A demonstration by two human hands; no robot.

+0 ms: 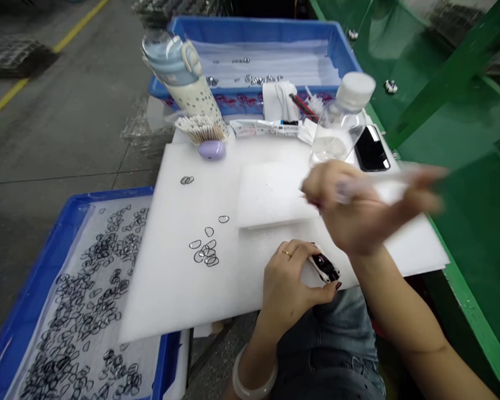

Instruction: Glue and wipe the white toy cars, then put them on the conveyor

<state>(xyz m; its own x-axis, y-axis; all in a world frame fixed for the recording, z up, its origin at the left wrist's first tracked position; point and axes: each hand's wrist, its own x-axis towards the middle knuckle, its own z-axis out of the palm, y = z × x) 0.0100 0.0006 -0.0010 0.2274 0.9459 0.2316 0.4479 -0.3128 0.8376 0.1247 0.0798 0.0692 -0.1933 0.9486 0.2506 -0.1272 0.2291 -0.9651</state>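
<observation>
My left hand (289,280) is closed on a small black and white part (325,268) at the front edge of the white foam board (183,311), gripping it between thumb and fingers. Above and to the right, my right hand (354,214) is raised over the board and smeared by motion. Something thin and pale seems to lie across its fingers, too blurred to name. Beside the hands sits a smaller white foam block (270,194). Several thin dark rings (206,253) lie loose on the left part of the board.
A blue tray (45,250) full of rings stands lower left; another blue tray (250,28) is behind. Along the board's back are a tumbler (187,83), cotton swabs (200,128), a purple case (212,150), a clear bottle (337,128) and a phone (371,149).
</observation>
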